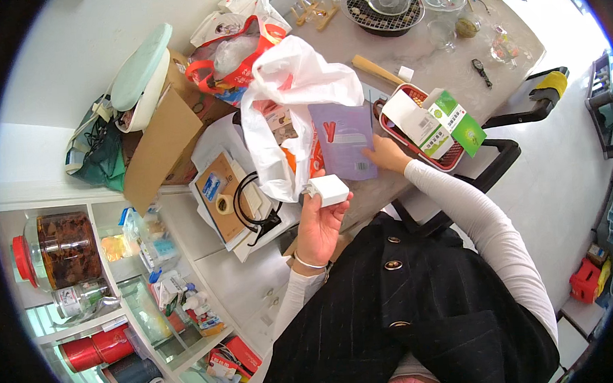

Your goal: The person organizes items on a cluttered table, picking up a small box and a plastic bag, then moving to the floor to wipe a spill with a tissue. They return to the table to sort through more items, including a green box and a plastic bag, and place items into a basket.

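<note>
A white plug-in power adapter (331, 190) with metal prongs is held in my left hand (320, 227), near the table's front edge. My right hand (388, 155) touches the lower right edge of a purple pouch (344, 145); its fingertips are partly hidden, so its grip is unclear. Left of the pouch, a white plastic bag (305, 77) lies open with packages in it. Right of my right hand stands a red basket (408, 144) holding an opened green and white carton (438, 130). A small white cube-shaped item (405, 73) sits behind the basket.
Papers with a coiled black cable (238, 205) and a tape roll (224, 204) lie at the left. Behind are a red carry bag (227, 65), cardboard (161, 147), a glass teapot (387, 0) on a round grate and a wristwatch (482, 73). A black chair armrest (497, 168) adjoins the table.
</note>
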A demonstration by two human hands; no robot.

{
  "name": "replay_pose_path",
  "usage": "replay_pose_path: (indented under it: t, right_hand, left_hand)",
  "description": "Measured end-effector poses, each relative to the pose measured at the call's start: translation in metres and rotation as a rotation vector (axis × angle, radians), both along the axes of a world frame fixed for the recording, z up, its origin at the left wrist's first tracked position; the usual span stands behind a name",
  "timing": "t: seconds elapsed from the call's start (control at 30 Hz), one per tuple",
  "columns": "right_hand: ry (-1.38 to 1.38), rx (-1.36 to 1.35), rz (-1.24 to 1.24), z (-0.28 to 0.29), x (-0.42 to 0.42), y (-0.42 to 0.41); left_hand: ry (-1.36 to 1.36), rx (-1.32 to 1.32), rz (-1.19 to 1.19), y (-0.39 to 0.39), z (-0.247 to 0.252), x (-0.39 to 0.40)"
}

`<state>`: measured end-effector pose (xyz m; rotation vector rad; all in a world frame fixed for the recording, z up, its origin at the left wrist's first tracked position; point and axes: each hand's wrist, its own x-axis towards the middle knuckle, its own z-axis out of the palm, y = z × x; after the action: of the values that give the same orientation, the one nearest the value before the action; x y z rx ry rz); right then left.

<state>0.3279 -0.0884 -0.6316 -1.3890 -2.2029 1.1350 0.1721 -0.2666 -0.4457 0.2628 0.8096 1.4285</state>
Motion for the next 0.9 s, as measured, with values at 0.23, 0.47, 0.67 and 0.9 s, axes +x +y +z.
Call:
replay_pose_path:
  t: [0.23,0.47,0.67,0.9]
  right_hand:
    - [0.117,-0.096,0.154,0.075,0.064,-0.047]
    - [0.606,-0.042,0.103,0.159,0.113,-0.101]
    - [1.179,-0.722,-0.390,0.153,0.216,-0.122]
    - [1.533,-0.778,-0.558,0.154,0.409,-0.165]
  left_hand:
    - [0.251,-0.081,-0.008,0.007,-0.015,0.034]
    - [0.685,0.059,-0.249,0.023,-0.030,0.099]
    - [0.791,0.097,-0.371,0.037,-0.003,0.187]
    - [0.775,0.166,-0.491,0.035,-0.009,0.374]
